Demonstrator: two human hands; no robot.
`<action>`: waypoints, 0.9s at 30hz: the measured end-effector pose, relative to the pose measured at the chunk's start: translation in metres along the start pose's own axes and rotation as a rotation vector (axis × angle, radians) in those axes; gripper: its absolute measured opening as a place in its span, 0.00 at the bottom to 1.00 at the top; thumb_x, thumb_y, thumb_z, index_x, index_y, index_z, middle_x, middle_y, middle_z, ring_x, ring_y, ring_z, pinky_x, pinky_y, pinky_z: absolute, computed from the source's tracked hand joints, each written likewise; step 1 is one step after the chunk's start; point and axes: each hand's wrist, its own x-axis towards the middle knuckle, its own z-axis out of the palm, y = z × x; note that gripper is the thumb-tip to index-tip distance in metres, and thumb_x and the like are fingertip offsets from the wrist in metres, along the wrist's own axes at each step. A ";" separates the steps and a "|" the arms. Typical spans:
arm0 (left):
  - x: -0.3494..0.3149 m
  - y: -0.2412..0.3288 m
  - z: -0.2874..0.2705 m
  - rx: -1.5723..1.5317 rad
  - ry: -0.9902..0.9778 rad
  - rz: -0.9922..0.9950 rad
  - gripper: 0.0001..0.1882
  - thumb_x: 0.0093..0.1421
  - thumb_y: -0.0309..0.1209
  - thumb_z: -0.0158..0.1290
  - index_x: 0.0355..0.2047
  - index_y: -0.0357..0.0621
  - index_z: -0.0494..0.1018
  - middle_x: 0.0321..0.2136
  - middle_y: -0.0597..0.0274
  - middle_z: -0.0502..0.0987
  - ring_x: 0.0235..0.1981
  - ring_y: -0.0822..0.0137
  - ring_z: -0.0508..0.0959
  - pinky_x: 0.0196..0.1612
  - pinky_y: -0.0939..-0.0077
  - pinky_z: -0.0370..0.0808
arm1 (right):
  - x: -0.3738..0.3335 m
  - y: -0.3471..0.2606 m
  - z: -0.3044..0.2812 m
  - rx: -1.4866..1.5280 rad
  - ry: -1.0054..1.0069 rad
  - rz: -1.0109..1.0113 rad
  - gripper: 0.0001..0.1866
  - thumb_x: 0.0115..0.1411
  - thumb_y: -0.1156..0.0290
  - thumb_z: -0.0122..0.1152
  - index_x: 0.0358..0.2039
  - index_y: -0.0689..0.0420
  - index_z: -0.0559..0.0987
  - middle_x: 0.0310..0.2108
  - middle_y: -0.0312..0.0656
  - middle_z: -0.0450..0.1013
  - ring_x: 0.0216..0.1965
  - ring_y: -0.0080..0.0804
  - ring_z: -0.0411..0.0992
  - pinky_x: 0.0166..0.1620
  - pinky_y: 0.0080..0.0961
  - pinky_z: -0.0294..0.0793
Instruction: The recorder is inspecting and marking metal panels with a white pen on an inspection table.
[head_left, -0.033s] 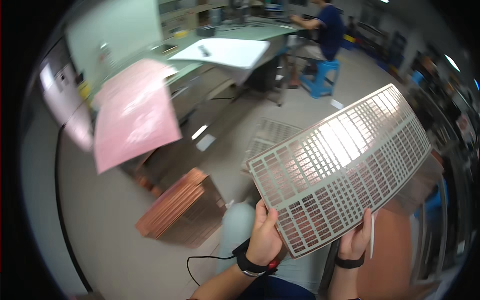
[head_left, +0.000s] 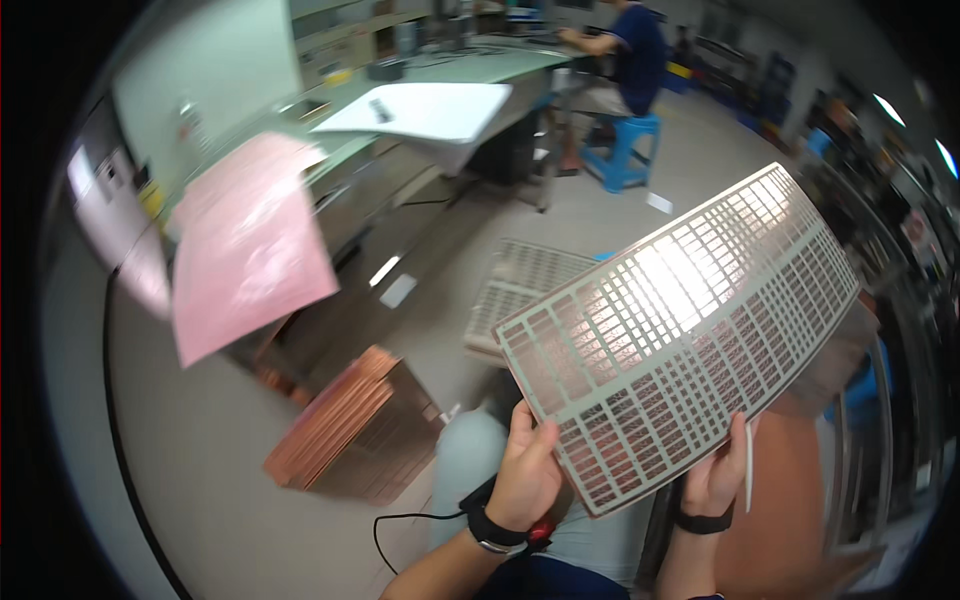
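Note:
A thin copper-coloured circuit board panel (head_left: 668, 400) with a pale grid pattern is held tilted up in front of me, slightly bowed, glare on its upper half. My left hand (head_left: 530, 475) grips its lower left corner, thumb on the face. Along the lower edge, my right hand (head_left: 715, 480) is closed on the panel, thumb in front; most of its fingers are behind it. A slim white stick (head_left: 749, 470) stands out beside the right hand; how it is held is hidden. Behind the panel, a similar gridded stack (head_left: 515, 285) is partly covered.
Left of my knee stands a stack of copper-coloured boards (head_left: 330, 430). Pink sheeting (head_left: 255, 270) overhangs the workbench (head_left: 430, 70), near a white board (head_left: 425, 108). Further back, a person (head_left: 635, 60) works by a blue stool (head_left: 622, 150). A brown surface (head_left: 770, 510) lies at my right.
The room has slid a little leftward in view, and more of the gridded stack behind the panel shows. Both hands keep the same hold on the panel, which has hardly shifted.

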 end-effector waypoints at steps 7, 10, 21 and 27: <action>0.077 0.004 -0.037 0.593 -0.031 -0.023 0.18 0.64 0.34 0.45 0.51 0.37 0.63 0.44 0.51 0.73 0.40 0.65 0.76 0.44 0.74 0.73 | 0.041 -0.103 -0.099 -0.259 0.267 -0.461 0.23 0.63 0.74 0.43 0.59 0.62 0.57 0.53 0.46 0.64 0.52 0.32 0.65 0.54 0.29 0.66; 0.093 0.008 -0.053 0.663 0.193 0.133 0.14 0.64 0.31 0.45 0.47 0.36 0.66 0.39 0.53 0.75 0.35 0.69 0.76 0.39 0.79 0.74 | 0.052 -0.143 -0.155 -0.279 0.512 -0.573 0.23 0.63 0.74 0.45 0.59 0.62 0.58 0.51 0.46 0.65 0.50 0.31 0.66 0.51 0.27 0.68; 0.131 0.025 -0.075 0.792 0.367 0.207 0.12 0.65 0.29 0.42 0.47 0.39 0.66 0.37 0.61 0.72 0.33 0.74 0.74 0.37 0.84 0.73 | 0.105 -0.142 -0.339 -0.604 1.057 -0.315 0.18 0.57 0.81 0.42 0.50 0.61 0.65 0.42 0.46 0.68 0.39 0.35 0.71 0.33 0.33 0.75; 0.145 0.028 -0.079 0.818 0.373 0.215 0.12 0.64 0.30 0.43 0.47 0.40 0.66 0.38 0.62 0.72 0.33 0.75 0.74 0.37 0.83 0.73 | 0.172 -0.133 -0.384 -0.599 0.938 -0.425 0.22 0.60 0.70 0.47 0.55 0.58 0.63 0.46 0.42 0.68 0.44 0.31 0.69 0.37 0.29 0.74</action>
